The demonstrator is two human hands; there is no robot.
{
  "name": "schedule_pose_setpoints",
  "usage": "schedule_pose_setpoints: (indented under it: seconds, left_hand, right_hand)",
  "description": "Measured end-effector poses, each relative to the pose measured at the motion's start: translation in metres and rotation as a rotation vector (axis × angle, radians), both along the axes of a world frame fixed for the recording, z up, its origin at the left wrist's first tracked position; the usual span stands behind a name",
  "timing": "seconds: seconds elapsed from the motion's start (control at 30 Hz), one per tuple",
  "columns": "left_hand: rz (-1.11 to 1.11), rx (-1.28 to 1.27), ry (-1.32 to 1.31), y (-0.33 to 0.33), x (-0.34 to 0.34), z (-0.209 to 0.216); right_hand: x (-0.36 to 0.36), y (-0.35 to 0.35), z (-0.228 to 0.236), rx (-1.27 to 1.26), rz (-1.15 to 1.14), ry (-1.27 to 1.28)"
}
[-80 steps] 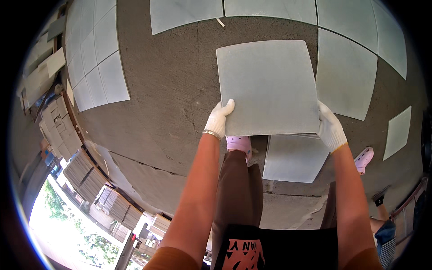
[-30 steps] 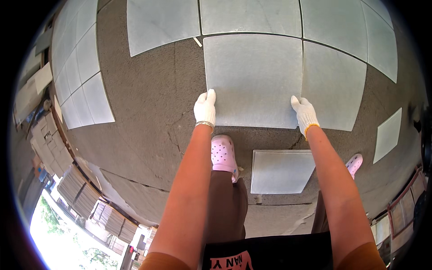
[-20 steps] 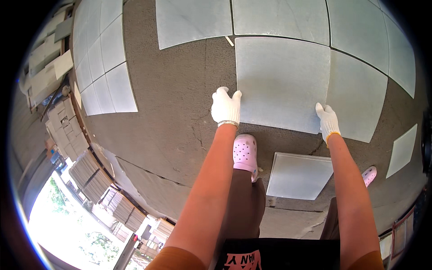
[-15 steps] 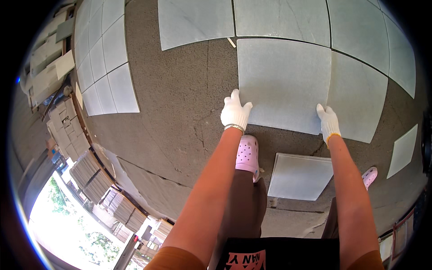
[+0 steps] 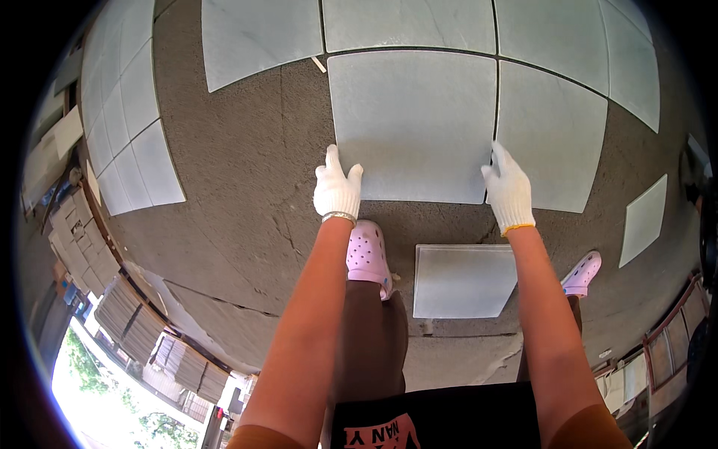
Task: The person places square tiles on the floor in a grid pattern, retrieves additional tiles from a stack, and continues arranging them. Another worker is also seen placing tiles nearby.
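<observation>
A large pale grey square tile point(image 5: 413, 123) lies flat on the rough floor, bordering the laid tiles beyond it and to its right. My left hand point(image 5: 337, 188), in a white knitted glove, is at its near left edge, with the thumb over the surface and the fingers along the side. At the near right edge my right hand point(image 5: 510, 188), gloved alike, has its thumb on the tile and its fingers at the narrow dark gap beside the right-hand tile point(image 5: 552, 135). The undersides of both hands are hidden.
Near my feet lies a tile stack point(image 5: 464, 283), between two pink clogs point(image 5: 367, 251). A loose tile point(image 5: 643, 219) is at the right. More laid tiles point(image 5: 407, 22) run across the far side, with another tiled patch point(image 5: 153, 161) at left. A thin strip point(image 5: 318, 64) lies on the floor.
The held tile has shifted left from the right-hand tile; a dark gap now shows where their edges met. Both hands remain at its sides. The whole view has also swung.
</observation>
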State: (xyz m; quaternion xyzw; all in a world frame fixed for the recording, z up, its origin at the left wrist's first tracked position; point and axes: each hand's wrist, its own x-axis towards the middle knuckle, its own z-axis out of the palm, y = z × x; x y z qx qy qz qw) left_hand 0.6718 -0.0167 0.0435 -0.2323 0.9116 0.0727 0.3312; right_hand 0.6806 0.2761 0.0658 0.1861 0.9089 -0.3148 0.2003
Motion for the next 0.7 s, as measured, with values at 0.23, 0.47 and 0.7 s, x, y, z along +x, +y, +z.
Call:
schedule_pose_setpoints:
  seconds: [0.23,0.47,0.7]
  left_hand:
    - [0.196,-0.025,-0.056,0.007,0.038,0.004]
    - [0.305,0.091,0.177,0.008,0.061,-0.014]
    - [0.477,0.206,0.147,-0.005,0.059,-0.024]
  right_hand:
    - [0.002,0.012,0.012,-0.290,-0.332,-0.273]
    - [0.092,0.000,-0.011,-0.363,-0.556,-0.424]
    - [0.090,-0.018,-0.013,-0.616,-0.906,-0.312]
